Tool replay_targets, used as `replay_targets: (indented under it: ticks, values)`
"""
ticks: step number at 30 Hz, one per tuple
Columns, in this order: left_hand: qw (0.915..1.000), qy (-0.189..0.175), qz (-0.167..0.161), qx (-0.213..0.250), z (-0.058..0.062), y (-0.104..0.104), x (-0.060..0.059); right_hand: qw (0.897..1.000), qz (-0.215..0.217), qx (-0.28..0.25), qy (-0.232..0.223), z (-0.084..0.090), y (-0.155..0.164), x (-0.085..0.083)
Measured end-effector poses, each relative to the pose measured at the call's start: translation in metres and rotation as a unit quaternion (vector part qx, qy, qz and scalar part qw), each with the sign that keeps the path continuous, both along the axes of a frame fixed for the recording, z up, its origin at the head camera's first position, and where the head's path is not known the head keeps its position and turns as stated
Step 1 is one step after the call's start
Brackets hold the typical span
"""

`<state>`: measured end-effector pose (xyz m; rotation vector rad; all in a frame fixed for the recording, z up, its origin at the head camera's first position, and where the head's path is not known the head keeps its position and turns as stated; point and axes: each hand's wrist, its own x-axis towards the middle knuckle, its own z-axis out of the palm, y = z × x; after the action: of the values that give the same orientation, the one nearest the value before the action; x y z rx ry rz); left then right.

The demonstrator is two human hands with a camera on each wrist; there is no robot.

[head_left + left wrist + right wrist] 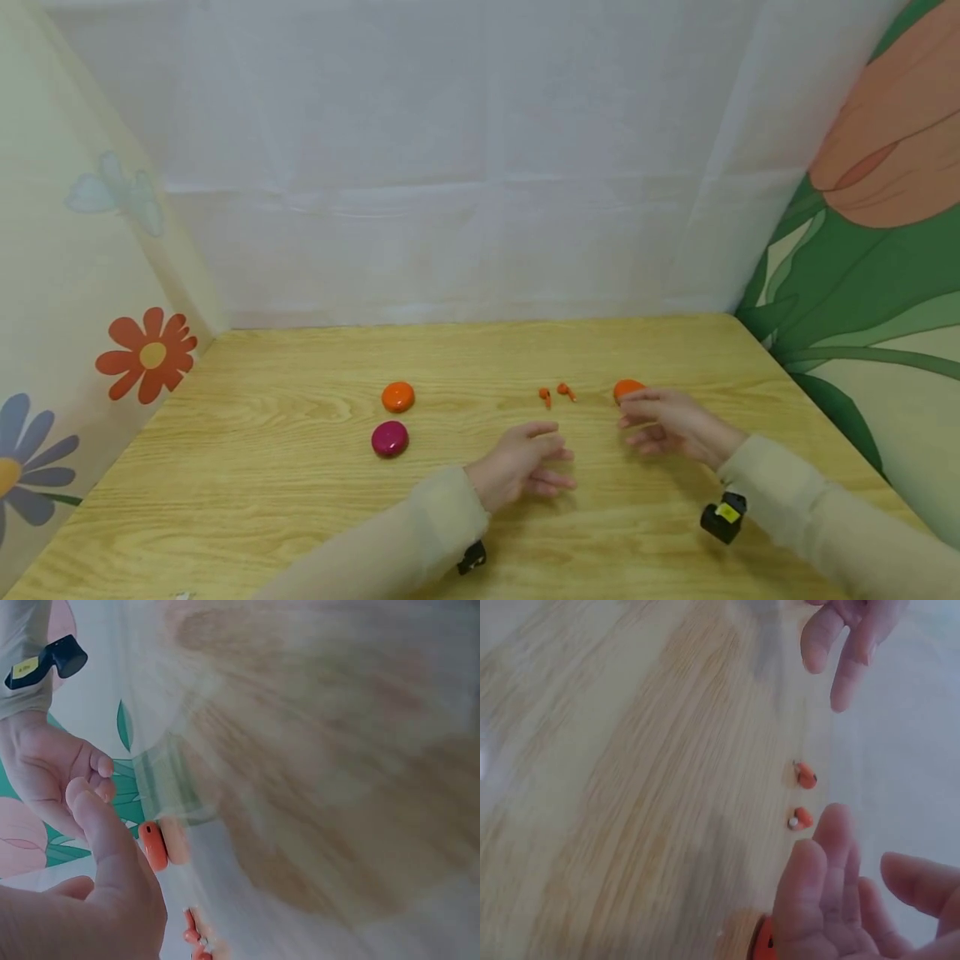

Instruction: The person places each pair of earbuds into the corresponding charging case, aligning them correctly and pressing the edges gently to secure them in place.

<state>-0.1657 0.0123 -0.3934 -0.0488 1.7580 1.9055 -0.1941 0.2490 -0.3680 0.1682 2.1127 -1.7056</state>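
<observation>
My left hand (pixel 521 467) hovers over the middle of the table with loosely spread fingers, holding nothing. To its right, my right hand (pixel 678 427) has relaxed fingers close in front of an orange rounded case (pixel 627 388), partly covering it in the head view. That case (pixel 153 846) shows a small dark spot on its side in the left wrist view. Two orange earbuds with stems, one (pixel 545 397) beside the other (pixel 566 391), lie on the table left of the case. In the right wrist view the earbuds (pixel 805 775) appear beyond the right fingertips.
A glossy orange round case (pixel 397 397) and a magenta round case (pixel 390 439) sit left of centre on the wooden table (pixel 285 500). A white cloth (pixel 450 167) hangs behind, with flower-patterned panels on both sides. Each wrist carries a small black camera (pixel 723 518).
</observation>
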Motion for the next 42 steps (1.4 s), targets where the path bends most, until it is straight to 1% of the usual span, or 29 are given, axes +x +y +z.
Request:
replay_targets:
  ticks: [6, 14, 17, 22, 26, 30, 35, 38, 42]
  values:
    - [1.0, -0.001, -0.007, 0.003, 0.001, 0.013, -0.007, 1.0, -0.021, -0.009, -0.007, -0.003, 0.006, -0.006]
    - [1.0, -0.004, 0.001, -0.003, -0.002, 0.028, -0.02, 0.999, -0.032, 0.005, -0.001, -0.005, 0.013, -0.01]
    - [0.9999, -0.008, 0.005, -0.007, -0.001, 0.034, -0.023, 0.999, -0.044, 0.004, 0.0, -0.006, 0.016, -0.012]
    - [0.9999, -0.012, 0.006, -0.007, 0.004, 0.043, -0.028, 0.997, -0.07, -0.013, -0.004, -0.009, 0.022, -0.015]
    - [0.9997, -0.014, 0.018, -0.004, 0.006, 0.051, -0.029, 0.996, -0.083, -0.013, -0.01, -0.011, 0.027, -0.018]
    - [0.9992, -0.014, 0.036, 0.002, 0.005, 0.061, -0.031, 0.997, -0.077, -0.001, -0.018, -0.012, 0.032, -0.022]
    - [0.998, -0.017, 0.059, 0.019, 0.003, 0.073, -0.039, 0.998, -0.053, 0.015, -0.034, -0.012, 0.037, -0.029]
    - [0.9975, -0.02, 0.062, 0.025, 0.001, 0.079, -0.044, 0.998, -0.043, 0.022, -0.046, -0.014, 0.04, -0.034]
    - [0.9981, -0.02, 0.054, 0.022, -0.001, 0.085, -0.049, 0.997, -0.028, 0.033, -0.063, -0.016, 0.044, -0.039]
